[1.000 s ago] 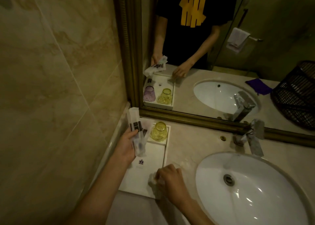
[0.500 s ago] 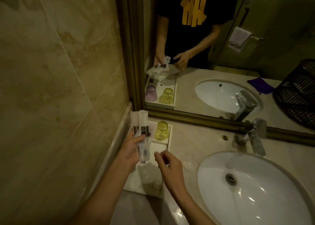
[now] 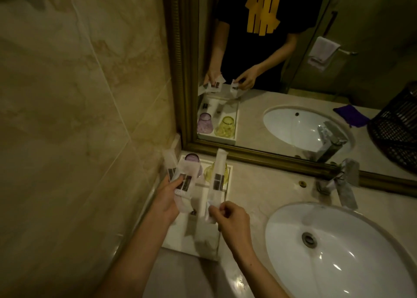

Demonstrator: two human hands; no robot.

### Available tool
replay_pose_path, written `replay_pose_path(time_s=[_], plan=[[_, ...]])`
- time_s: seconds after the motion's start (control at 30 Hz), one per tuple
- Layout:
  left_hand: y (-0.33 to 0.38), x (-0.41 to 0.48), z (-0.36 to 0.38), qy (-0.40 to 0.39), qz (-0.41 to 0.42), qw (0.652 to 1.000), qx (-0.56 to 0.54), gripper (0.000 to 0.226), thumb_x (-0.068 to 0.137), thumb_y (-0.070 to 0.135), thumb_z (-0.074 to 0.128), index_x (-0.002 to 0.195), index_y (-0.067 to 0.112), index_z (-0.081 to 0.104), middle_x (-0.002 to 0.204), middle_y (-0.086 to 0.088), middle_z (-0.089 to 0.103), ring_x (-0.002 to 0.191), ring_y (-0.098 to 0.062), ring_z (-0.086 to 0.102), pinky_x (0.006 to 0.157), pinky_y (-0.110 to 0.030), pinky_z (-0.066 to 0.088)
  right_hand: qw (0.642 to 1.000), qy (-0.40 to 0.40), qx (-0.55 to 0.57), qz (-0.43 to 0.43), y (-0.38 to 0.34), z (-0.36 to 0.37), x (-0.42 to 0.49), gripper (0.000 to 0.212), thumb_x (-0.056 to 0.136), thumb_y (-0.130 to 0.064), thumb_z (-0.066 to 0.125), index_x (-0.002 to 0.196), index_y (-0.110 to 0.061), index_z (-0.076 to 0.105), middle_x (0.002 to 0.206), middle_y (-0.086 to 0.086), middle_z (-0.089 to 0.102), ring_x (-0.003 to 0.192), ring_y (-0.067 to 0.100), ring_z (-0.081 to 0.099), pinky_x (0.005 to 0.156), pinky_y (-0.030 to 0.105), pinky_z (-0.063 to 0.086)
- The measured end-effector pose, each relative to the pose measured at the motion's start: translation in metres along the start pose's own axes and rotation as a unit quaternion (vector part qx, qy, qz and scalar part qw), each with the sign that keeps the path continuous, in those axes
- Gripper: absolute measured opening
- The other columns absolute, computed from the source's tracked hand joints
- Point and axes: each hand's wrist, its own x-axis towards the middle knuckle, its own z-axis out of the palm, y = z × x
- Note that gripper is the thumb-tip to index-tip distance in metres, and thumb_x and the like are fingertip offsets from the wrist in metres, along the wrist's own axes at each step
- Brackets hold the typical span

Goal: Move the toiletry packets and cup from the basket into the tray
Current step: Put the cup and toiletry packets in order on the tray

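At nine o'clock, the left hand [image 3: 168,199] is clamped on a fan of packets [image 3: 183,180], white sachets with dark label bands, held above the tray's [image 3: 178,241] left side. Behind them at twelve o'clock stand a purple cup [image 3: 191,158] and a yellow cup [image 3: 209,173] at the tray's far end. One packet [image 3: 193,215] already lies flat in the tray. The right hand [image 3: 232,221] pinches the near end of a long packet [image 3: 218,180]; its long axis runs six to twelve o'clock, over the tray's right side. That hand is the nearer one for laying it down. The sink [image 3: 338,248] sits at three o'clock on the table [image 3: 259,184].
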Motion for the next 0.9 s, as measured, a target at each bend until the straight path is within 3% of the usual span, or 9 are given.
replay_pose_path(time_s=[0.1,0.17,0.3,0.4,0.57,0.67,0.73,0.9], plan=[[0.002,0.003,-0.008,0.010,0.002,1.000,0.001,0.025,0.100,0.002,0.048,0.119,0.010,0.061,0.071,-0.007,0.076,0.056,-0.016,0.070,0.048,-0.026,0.057,0.994,-0.056,-0.068,0.064,0.021,0.006,0.000,0.030,0.082,-0.032,0.078,0.067,-0.007,0.070,0.063,0.009,0.070,0.057,0.022,0.067,0.063,0.040,0.058],[0.003,0.002,-0.010,0.010,0.003,1.000,-0.001,0.021,0.099,0.002,0.049,0.112,0.012,0.063,0.074,-0.009,0.075,0.057,-0.017,0.071,0.049,-0.027,0.058,0.984,-0.105,-0.106,0.093,0.029,0.020,0.000,0.029,0.081,-0.031,0.078,0.069,-0.005,0.073,0.065,0.010,0.073,0.056,0.019,0.068,0.061,0.034,0.058],[0.002,0.000,-0.011,0.007,0.006,1.000,0.002,0.023,0.098,0.001,0.050,0.106,0.018,0.064,0.079,-0.009,0.075,0.058,-0.016,0.071,0.052,-0.027,0.056,0.973,-0.150,-0.146,0.093,0.033,0.058,0.004,0.036,0.077,-0.038,0.075,0.069,-0.003,0.074,0.061,0.010,0.072,0.057,0.021,0.069,0.063,0.037,0.060],[0.002,-0.004,-0.010,0.001,0.014,1.000,0.019,0.025,0.098,0.001,0.050,0.110,0.018,0.063,0.074,-0.006,0.077,0.061,-0.018,0.072,0.054,-0.030,0.058,0.968,-0.165,-0.159,0.101,0.031,0.082,0.009,0.034,0.082,-0.034,0.074,0.075,0.000,0.075,0.057,0.003,0.065,0.050,0.012,0.062,0.059,0.026,0.055],[0.003,-0.010,-0.010,0.002,0.011,1.000,0.023,0.027,0.096,0.003,0.055,0.120,0.011,0.063,0.085,-0.013,0.075,0.071,-0.024,0.071,0.069,-0.041,0.057,0.964,-0.200,-0.131,0.115,0.035,0.094,0.012,0.031,0.090,-0.029,0.071,0.074,-0.003,0.077,0.068,0.010,0.075,0.063,0.018,0.073,0.074,0.031,0.062],[0.001,-0.013,-0.009,-0.011,0.009,1.000,0.016,0.031,0.095,0.000,0.054,0.123,0.012,0.062,0.089,-0.015,0.074,0.072,-0.025,0.072,0.066,-0.039,0.059,0.981,-0.141,-0.067,0.114,0.024,0.072,0.013,0.023,0.092,-0.014,0.066,0.074,-0.003,0.076,0.055,0.000,0.068,0.045,0.004,0.062,0.057,0.022,0.057],[0.000,-0.013,-0.006,-0.016,0.004,1.000,0.016,0.035,0.095,-0.002,0.054,0.125,0.013,0.061,0.091,-0.015,0.075,0.073,-0.026,0.073,0.066,-0.039,0.060,0.992,-0.069,0.017,0.105,0.010,0.052,0.019,0.017,0.091,-0.012,0.067,0.078,-0.008,0.075,0.055,-0.002,0.066,0.044,0.005,0.057,0.047,0.022,0.048],[-0.008,-0.018,0.006,-0.046,-0.025,0.997,0.047,0.041,0.094,-0.001,0.054,0.131,0.015,0.057,0.091,-0.012,0.078,0.072,-0.026,0.075,0.056,-0.037,0.059,0.990,-0.009,0.127,0.069,-0.039,0.005,0.056,0.013,0.093,-0.019,0.067,0.087,-0.010,0.076,0.073,0.002,0.068,0.064,0.010,0.058,0.058,0.024,0.045]])
